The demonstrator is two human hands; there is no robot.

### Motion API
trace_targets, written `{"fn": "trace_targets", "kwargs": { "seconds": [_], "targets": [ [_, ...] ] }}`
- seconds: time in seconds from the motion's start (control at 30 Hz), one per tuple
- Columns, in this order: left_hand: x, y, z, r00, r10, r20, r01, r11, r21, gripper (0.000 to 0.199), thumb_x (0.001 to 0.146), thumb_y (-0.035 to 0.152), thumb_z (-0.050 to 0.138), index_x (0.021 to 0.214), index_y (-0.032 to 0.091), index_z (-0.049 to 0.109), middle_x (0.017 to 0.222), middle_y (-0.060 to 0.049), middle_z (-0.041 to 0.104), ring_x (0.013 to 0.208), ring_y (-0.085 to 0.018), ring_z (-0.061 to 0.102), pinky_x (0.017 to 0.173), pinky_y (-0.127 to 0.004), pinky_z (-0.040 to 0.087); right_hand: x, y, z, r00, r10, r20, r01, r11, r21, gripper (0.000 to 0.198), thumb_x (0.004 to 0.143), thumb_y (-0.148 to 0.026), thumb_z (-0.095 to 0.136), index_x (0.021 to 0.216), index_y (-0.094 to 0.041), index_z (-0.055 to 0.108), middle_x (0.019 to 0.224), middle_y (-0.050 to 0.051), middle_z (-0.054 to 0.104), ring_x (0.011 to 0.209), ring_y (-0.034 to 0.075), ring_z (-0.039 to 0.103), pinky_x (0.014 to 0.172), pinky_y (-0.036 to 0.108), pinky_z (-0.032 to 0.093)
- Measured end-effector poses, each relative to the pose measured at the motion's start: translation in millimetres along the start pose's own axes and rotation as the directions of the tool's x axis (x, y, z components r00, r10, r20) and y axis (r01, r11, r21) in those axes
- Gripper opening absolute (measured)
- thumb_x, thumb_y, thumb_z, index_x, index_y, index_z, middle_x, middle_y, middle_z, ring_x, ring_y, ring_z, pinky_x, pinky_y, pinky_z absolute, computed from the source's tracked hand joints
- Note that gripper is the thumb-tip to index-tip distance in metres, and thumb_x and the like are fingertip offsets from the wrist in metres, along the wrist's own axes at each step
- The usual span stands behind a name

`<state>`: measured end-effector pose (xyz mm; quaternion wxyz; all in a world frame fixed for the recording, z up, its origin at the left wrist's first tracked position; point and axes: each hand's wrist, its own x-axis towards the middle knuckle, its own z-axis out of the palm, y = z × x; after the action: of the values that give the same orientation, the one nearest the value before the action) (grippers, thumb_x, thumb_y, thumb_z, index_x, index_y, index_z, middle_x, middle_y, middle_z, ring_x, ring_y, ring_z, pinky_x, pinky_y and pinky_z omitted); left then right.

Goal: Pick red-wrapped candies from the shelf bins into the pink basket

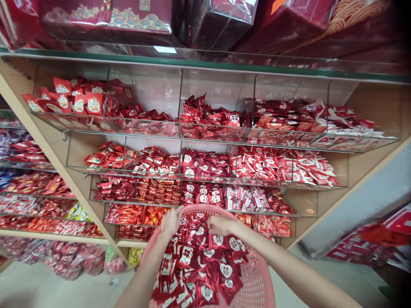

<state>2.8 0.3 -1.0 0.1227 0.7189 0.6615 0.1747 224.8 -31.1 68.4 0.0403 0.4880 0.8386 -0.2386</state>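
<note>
Left fingers: bent over the edge of the pink basket, holding on.
Right fingers: curled in, down on the red packets; I can't tell if they pinch one.
Red packets: in the basket, under the right fingers and below the left ones.
Shelves: past the fingers, with more packets.

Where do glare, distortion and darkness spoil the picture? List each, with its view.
Head view: bright glare on the clear wrapping over the top boxes; head view: the wooden side panels slant steeply, likely wide-angle stretch; head view: upper right corner falls to black; head view: packets in the pink basket stay legible.
</note>
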Motion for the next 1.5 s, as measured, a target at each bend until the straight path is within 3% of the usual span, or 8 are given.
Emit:
{"fn": "trace_targets", "kwargs": {
  "seconds": [0.2, 0.3, 0.43, 0.57, 0.83, 1.17, 1.4, 1.5],
  "targets": [
    [0, -1, 0, 1.000, -0.016, 0.009, 0.016, 1.000, -0.025, 0.041, 0.088, 0.042, 0.031, 0.121, 0.030, 0.052, 0.108, -0.007, 0.058, 0.097, -0.020, 0.055, 0.083, -0.030, 0.040, -1, -25, -56, 0.958, -0.115, -0.261, 0.104, 0.993, -0.059, 0.019, 0.082, -0.028, 0.045, 0.079, -0.019, 0.062, 0.077, 0.004, 0.063, 0.067, 0.013, 0.054, 0.060, 0.023, 0.035],
    [0, -1, 1, 1.000, -0.019, 0.002, 0.019, 1.000, -0.021, 0.040, 0.088, 0.040, 0.031, 0.121, 0.030, 0.052, 0.108, -0.006, 0.058, 0.096, -0.020, 0.056, 0.083, -0.030, 0.040, 3, -31, -96, 0.867, -0.183, -0.463, 0.169, 0.983, -0.072, 0.021, 0.084, -0.029, 0.043, 0.078, -0.019, 0.060, 0.074, 0.002, 0.063, 0.066, 0.013, 0.055, 0.061, 0.023, 0.035],
    [-1, -2, 1, 1.000, -0.014, -0.015, 0.014, 0.999, -0.034, 0.039, 0.088, 0.040, 0.032, 0.119, 0.030, 0.054, 0.106, -0.007, 0.058, 0.095, -0.020, 0.056, 0.083, -0.031, 0.040, 18, -20, -138, 0.729, -0.178, -0.661, 0.112, 0.984, -0.141, 0.012, 0.081, -0.027, 0.049, 0.087, -0.019, 0.055, 0.085, 0.003, 0.061, 0.074, 0.014, 0.055, 0.065, 0.024, 0.036],
    [-1, -2, 1, 1.000, 0.006, -0.023, -0.007, 1.000, -0.028, 0.040, 0.088, 0.042, 0.030, 0.119, 0.030, 0.054, 0.103, -0.008, 0.059, 0.092, -0.021, 0.056, 0.081, -0.031, 0.040, 34, -6, -157, 0.769, -0.163, -0.618, 0.011, 0.970, -0.243, 0.031, 0.072, -0.029, 0.061, 0.098, -0.021, 0.045, 0.096, 0.004, 0.056, 0.083, 0.016, 0.052, 0.065, 0.024, 0.035],
    [-1, 0, -1, 1.000, -0.014, -0.003, 0.014, 1.000, -0.023, 0.040, 0.088, 0.041, 0.030, 0.119, 0.031, 0.053, 0.104, -0.007, 0.058, 0.091, -0.020, 0.057, 0.079, -0.029, 0.040, 45, -4, -158, 0.828, -0.062, -0.558, -0.115, 0.954, -0.276, 0.041, 0.063, -0.028, 0.070, 0.093, -0.020, 0.043, 0.085, 0.005, 0.055, 0.079, 0.022, 0.052, 0.061, 0.027, 0.032],
    [-1, -1, 0, 1.000, 0.006, -0.002, -0.006, 1.000, -0.014, 0.039, 0.089, 0.040, 0.030, 0.120, 0.031, 0.053, 0.103, -0.007, 0.059, 0.091, -0.021, 0.057, 0.079, -0.031, 0.041, 39, -2, -156, 0.810, -0.084, -0.580, -0.107, 0.952, -0.286, 0.037, 0.068, -0.034, 0.065, 0.094, -0.021, 0.042, 0.085, 0.004, 0.052, 0.080, 0.020, 0.049, 0.066, 0.027, 0.031],
    [-2, 4, -3, 1.000, -0.004, 0.014, 0.004, 1.000, 0.013, 0.040, 0.089, 0.039, 0.029, 0.119, 0.030, 0.053, 0.102, -0.007, 0.060, 0.093, -0.021, 0.057, 0.080, -0.031, 0.041, -4, -19, -147, 0.701, -0.232, -0.674, 0.103, 0.969, -0.225, 0.029, 0.074, -0.036, 0.059, 0.092, -0.020, 0.042, 0.085, 0.002, 0.052, 0.079, 0.018, 0.046, 0.068, 0.027, 0.033],
    [-1, 4, -2, 1.000, 0.005, 0.002, -0.005, 1.000, 0.020, 0.039, 0.089, 0.039, 0.030, 0.120, 0.030, 0.053, 0.101, -0.006, 0.060, 0.091, -0.020, 0.058, 0.080, -0.030, 0.041, -25, -30, -116, 0.726, -0.275, -0.631, 0.197, 0.961, -0.192, 0.027, 0.075, -0.037, 0.056, 0.091, -0.020, 0.043, 0.089, 0.004, 0.052, 0.082, 0.019, 0.046, 0.070, 0.029, 0.034]
  ]
}}
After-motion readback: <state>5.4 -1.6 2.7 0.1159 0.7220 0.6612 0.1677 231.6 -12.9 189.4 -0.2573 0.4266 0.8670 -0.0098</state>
